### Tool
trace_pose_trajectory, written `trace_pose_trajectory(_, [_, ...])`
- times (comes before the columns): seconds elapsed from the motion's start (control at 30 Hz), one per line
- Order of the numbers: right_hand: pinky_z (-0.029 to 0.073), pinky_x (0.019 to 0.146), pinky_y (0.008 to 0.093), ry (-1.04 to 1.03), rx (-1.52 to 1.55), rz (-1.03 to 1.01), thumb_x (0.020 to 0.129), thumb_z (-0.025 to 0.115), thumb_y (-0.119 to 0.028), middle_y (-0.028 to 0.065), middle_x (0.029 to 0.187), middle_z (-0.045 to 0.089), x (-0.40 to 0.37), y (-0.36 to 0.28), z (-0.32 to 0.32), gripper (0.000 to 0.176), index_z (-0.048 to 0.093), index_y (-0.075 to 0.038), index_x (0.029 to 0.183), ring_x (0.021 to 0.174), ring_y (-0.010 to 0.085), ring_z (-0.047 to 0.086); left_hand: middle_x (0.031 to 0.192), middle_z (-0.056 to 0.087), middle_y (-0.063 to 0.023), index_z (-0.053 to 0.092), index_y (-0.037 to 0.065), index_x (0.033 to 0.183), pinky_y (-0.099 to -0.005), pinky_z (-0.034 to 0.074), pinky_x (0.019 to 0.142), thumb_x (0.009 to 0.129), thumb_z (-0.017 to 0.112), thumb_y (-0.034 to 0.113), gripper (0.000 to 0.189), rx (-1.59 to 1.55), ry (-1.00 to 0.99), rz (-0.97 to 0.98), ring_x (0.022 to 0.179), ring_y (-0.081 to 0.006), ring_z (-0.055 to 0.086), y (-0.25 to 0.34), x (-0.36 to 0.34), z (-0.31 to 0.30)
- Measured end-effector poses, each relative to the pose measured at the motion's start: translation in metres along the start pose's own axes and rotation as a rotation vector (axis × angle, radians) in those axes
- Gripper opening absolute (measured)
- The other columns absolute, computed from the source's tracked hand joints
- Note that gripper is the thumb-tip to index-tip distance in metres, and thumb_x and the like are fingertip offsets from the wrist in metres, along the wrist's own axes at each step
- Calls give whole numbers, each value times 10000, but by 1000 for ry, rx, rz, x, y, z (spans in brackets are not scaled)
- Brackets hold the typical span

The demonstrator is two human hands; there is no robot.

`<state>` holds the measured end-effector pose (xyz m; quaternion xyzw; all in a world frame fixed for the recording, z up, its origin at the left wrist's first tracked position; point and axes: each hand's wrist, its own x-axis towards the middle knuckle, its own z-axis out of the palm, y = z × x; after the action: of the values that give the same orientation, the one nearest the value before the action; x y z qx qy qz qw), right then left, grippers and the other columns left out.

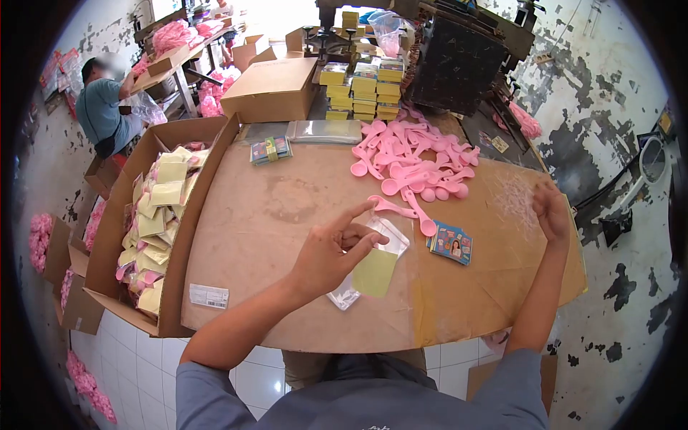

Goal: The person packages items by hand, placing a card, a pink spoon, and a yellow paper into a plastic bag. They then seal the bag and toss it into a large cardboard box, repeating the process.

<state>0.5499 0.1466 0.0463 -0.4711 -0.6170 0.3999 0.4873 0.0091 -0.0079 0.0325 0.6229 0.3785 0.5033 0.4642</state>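
My left hand (326, 254) is over the middle of the table, its thumb and curled fingers pinching a pale yellow-green card (374, 274) by the upper edge. Its index finger reaches forward, close to the end of a pink spoon (393, 207). Under the card and fingers lie clear plastic bags (344, 295), partly covered. My right hand (550, 211) is raised at the table's right side, fingers curled in; whatever they hold, if anything, cannot be made out. Near it, thin clear plastic strips (512, 204) are scattered. A small stack of blue printed cards (451, 244) sits between the hands.
Pink measuring spoons (419, 154) are heaped at the back. Left of the table stands a carton (188, 287) of packed bags. A banded card bundle (271, 150), stacked cards (364, 89), a closed box (269, 89) and a dark machine (455, 57) lie beyond. A person (104, 107) sits far left.
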Motion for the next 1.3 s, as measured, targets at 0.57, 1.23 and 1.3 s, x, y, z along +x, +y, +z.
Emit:
trace_pose_trajectory(0.57, [530, 756, 284, -575, -102, -226, 948, 744, -121, 47, 1046, 697, -77, -90, 294, 322, 664, -18, 1243, 899, 105, 648, 1090, 756, -128, 673, -69, 1238, -309, 608, 876, 1092, 566, 171, 300, -128, 10, -149, 986, -151, 724, -20, 7, 0])
trace_pose_trajectory(1.23, [557, 842, 264, -530, 376, 15, 977, 682, 0, 40, 1047, 717, -63, -52, 293, 142, 729, 22, 1109, 948, 99, 679, 1134, 763, -99, 728, -14, 1232, -292, 611, 854, 1033, 649, 81, 234, -75, -60, -54, 994, -127, 715, -30, 9, -8])
trace_pose_trajectory(1.3, [554, 831, 260, -530, 344, 14, 976, 679, 2, 42, 1058, 716, -63, -49, 292, 139, 736, 26, 1100, 947, 99, 677, 1140, 762, -106, 727, -14, 1238, -300, 614, 857, 1035, 641, 75, 237, -76, -88, -55, 996, -133, 717, -31, 10, -10])
